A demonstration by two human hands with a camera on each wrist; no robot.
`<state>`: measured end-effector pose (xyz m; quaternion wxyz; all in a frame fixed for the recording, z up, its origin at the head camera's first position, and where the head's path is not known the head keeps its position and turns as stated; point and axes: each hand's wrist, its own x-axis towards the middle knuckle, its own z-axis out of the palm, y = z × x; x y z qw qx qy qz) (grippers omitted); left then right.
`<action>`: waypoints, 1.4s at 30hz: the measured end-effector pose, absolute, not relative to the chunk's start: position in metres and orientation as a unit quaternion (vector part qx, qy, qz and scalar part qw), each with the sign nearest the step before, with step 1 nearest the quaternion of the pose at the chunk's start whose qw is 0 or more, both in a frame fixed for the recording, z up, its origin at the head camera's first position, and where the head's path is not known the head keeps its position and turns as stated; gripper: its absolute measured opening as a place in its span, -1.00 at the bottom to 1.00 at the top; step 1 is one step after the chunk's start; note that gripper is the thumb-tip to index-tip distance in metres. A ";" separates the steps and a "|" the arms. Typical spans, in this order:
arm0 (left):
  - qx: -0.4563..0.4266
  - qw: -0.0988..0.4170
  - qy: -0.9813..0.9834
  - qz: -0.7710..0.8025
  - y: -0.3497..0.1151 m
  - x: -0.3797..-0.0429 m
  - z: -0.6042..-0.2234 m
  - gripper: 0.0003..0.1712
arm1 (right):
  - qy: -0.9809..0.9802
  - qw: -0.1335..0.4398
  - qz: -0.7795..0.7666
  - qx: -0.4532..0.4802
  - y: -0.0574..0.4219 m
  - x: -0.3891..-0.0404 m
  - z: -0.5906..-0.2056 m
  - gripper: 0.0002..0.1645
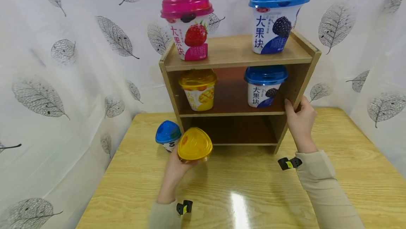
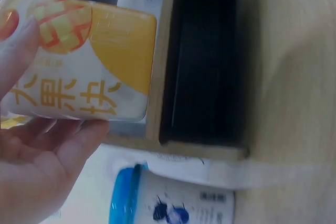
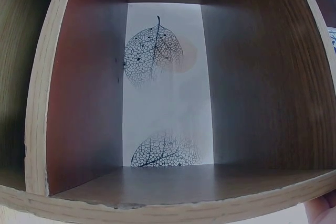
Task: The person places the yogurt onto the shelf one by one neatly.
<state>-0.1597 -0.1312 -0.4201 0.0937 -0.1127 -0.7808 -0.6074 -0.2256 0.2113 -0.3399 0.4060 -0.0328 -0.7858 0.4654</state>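
My left hand [image 1: 177, 169] grips a mango yogurt cup [image 1: 195, 144] with a yellow lid, in front of the lower left of a wooden shelf [image 1: 233, 113]. Close up in the left wrist view, the thumb and fingers wrap the mango cup [image 2: 100, 61], whose base overlaps a shelf board [image 2: 161, 56]. My right hand [image 1: 301, 121] holds the shelf's right side panel, the thumb at its front edge; only a bit of that hand [image 3: 321, 208] shows in the right wrist view. Behind the left hand, a blue-lidded cup [image 1: 168, 134] stands on the table, partly hidden.
On the shelf's top stand a strawberry cup [image 1: 190, 28] and a blackberry cup [image 1: 274, 21]. Its middle level bears another mango cup [image 1: 201, 97] at left and a blackberry cup [image 1: 263, 90] at right. A leaf-patterned curtain [image 1: 79, 81] hangs behind the wooden table [image 1: 234, 176].
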 end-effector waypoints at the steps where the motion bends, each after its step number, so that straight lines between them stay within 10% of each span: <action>1: -0.112 0.098 -0.782 -0.606 -0.128 -0.162 -0.418 -0.09 | -0.785 0.407 0.466 -0.032 0.211 -0.226 -0.340 -0.65; 21: -0.066 0.118 -0.797 -0.589 -0.102 -0.189 -0.413 -0.28 | -0.787 0.402 0.468 -0.031 0.212 -0.226 -0.342 -0.64; 31: -0.061 0.243 -0.891 -0.379 -0.098 -0.193 -0.406 -0.56 | -0.780 0.422 0.462 -0.026 0.212 -0.227 -0.340 -0.67; 42: -0.013 0.236 -0.954 -0.186 -0.099 -0.195 -0.404 -0.38 | -0.784 0.416 0.459 -0.029 0.211 -0.226 -0.340 -0.66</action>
